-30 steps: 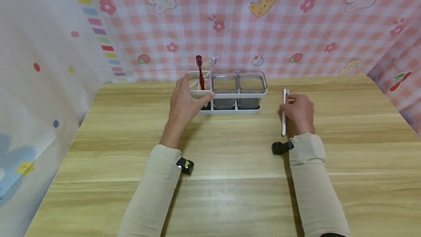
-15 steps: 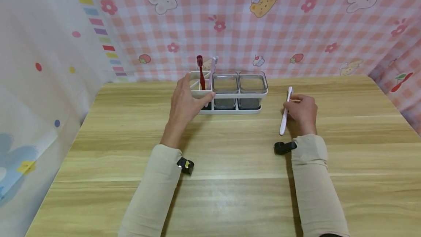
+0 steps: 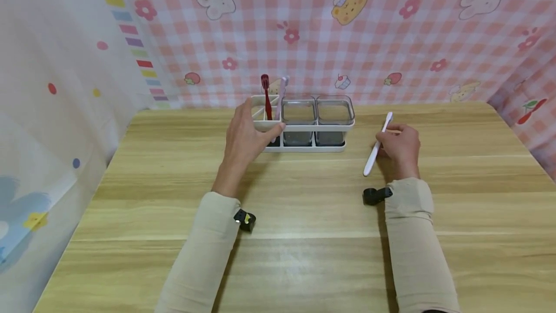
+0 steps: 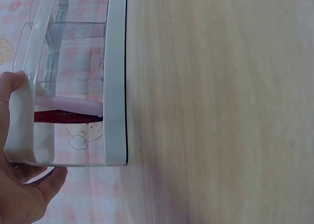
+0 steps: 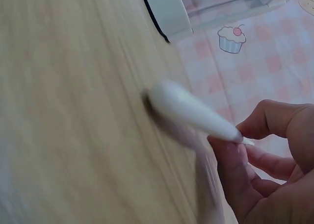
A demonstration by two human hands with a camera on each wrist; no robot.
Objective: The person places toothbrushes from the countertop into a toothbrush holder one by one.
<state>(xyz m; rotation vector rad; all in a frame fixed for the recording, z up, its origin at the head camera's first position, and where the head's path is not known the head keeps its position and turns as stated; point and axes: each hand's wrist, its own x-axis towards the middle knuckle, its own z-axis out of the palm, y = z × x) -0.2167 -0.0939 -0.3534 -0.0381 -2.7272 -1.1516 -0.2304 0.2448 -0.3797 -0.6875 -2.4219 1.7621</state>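
My left hand (image 3: 244,141) grips the left end of a white toothbrush holder (image 3: 319,128), thumb along its front bar and fingers round the end, as the left wrist view also shows. A red toothbrush (image 3: 268,105) and a pale purple toothbrush (image 3: 281,94) stand, heads up, in the holder's divided left section. To the right of the holder, my right hand (image 3: 401,146) pinches a white toothbrush (image 3: 371,161) between thumb and fingers. This brush slants, its head up and away and its handle end toward me. In the right wrist view the handle (image 5: 181,106) appears blurred above the tabletop.
Two clear cups (image 3: 298,122) sit side by side in the holder's middle and right sections. The wooden table (image 3: 299,255) reaches back to a pink checked cloth (image 3: 260,28). A white dotted cloth (image 3: 52,134) hangs along the left side.
The white toothbrush has turned in my right hand, its head swinging right and its handle end left. My right hand has shifted slightly right. The left hand stays on the holder.
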